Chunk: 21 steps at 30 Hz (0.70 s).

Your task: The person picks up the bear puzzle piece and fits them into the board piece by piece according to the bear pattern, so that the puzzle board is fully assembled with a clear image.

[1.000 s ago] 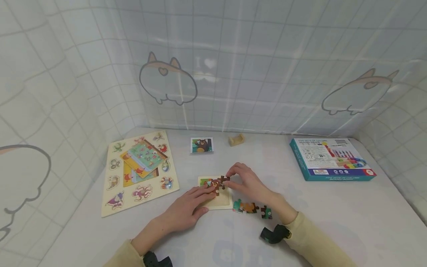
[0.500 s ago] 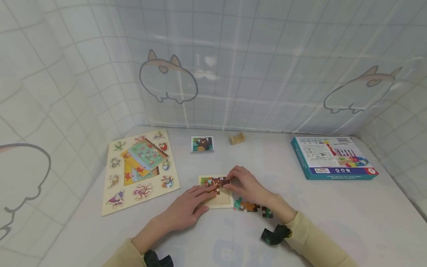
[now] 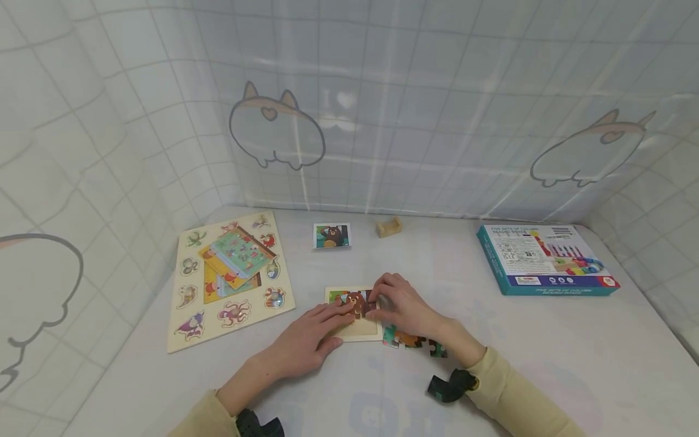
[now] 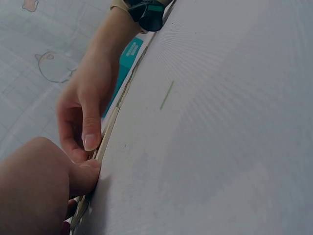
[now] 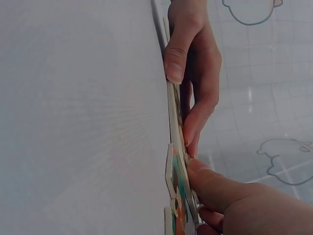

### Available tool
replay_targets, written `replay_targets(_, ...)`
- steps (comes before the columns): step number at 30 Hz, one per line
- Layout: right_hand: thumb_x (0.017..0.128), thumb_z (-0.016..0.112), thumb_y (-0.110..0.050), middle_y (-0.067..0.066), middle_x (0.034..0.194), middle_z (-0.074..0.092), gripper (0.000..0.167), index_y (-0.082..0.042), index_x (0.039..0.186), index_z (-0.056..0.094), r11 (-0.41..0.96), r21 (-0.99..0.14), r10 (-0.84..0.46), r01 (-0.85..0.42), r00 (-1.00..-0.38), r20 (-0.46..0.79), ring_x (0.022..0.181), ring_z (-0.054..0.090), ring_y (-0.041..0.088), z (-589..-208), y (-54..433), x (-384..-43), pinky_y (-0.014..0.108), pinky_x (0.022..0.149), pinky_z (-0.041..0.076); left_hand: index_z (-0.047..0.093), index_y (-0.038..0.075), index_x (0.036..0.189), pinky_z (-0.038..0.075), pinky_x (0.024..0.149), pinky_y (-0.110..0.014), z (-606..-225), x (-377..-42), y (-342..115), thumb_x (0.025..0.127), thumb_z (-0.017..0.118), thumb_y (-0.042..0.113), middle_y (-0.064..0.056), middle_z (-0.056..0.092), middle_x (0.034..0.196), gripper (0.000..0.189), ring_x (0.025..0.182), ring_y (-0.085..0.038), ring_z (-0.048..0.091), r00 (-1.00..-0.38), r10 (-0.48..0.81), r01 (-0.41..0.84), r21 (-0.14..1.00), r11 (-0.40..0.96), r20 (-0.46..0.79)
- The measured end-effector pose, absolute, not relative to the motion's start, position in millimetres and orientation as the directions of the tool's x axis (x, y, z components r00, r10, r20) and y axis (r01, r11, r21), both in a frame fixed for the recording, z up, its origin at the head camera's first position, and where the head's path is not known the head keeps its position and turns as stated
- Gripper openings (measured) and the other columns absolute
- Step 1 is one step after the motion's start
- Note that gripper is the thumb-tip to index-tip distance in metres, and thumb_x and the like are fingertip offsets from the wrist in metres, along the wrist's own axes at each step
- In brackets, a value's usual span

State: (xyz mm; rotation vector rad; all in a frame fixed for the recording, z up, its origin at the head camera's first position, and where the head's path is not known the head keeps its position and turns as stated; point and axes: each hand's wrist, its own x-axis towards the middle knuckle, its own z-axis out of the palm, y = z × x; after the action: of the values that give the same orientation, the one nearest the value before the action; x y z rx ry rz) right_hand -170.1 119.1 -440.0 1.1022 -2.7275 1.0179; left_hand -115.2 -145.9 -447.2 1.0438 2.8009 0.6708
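A small wooden puzzle tray (image 3: 355, 338) lies flat on the table, its upper part filled by jigsaw pieces forming a brown bear (image 3: 356, 301). The left hand (image 3: 306, 340) rests over the tray's left side, extended fingertips on the bear pieces and thumb by the near edge. The right hand (image 3: 404, 306) pinches a dark brown puzzle piece (image 3: 372, 308) between thumb and fingers at the tray's upper right, alongside the bear's head. Its fingers partly cover that piece. Several loose pieces (image 3: 409, 340) lie right of the tray, below the right hand.
A white-bordered bear picture card (image 3: 331, 235) stands behind the tray, beside a small wooden holder (image 3: 389, 227). At left lies a large sea-animal board (image 3: 182, 328) with colourful cards (image 3: 240, 255) on it. A teal-edged box (image 3: 546, 261) lies at right.
The right hand has lowered the dark brown piece into the tray's upper right, close against the bear pieces. The left hand stays in place.
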Motion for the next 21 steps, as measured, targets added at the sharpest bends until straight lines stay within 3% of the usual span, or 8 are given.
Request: replay_targets(21,0.088,0.078,-0.033,-0.005,0.105,0.055,0.019,-0.02,0.095,0.066,0.557,-0.569,-0.596,-0.605,-0.768,0.234,0.097,0.044,0.014,-445.3,117.3,-170.3,0.035,0.088,0.043,0.04,0.024,0.155,0.034,0.119,-0.047,-449.4,-114.4,-144.6,0.103,0.053,0.028,0.004,0.039,0.158,0.053,0.148,-0.024,0.031,-0.746,0.663,0.637,0.365,0.679,0.067)
